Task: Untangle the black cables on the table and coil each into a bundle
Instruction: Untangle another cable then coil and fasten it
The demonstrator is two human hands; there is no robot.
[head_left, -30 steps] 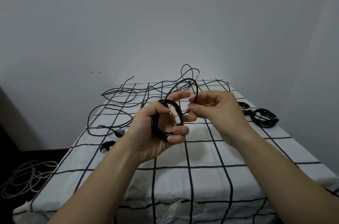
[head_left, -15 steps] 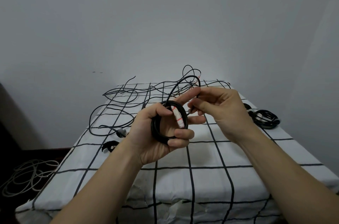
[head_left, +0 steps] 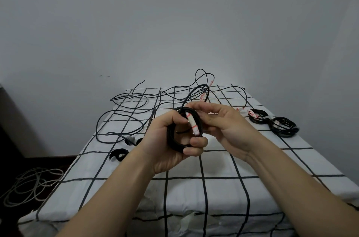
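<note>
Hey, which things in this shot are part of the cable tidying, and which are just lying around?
Part of the job: half-wound coil, gripped by the left hand, its tail pinched by the right hand; loose black cables; two coiled bundles.
Just lying about: pale cable heap, lower left; checked tablecloth.

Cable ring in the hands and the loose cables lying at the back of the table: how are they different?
The cable ring is wound into a small, tight circle; the loose cables sprawl in wide, messy loops. The cable ring is held up off the table by the left hand, with the right hand pinching at its top; the loose cables lie on the cloth, untouched. Both are thin and black.
</note>
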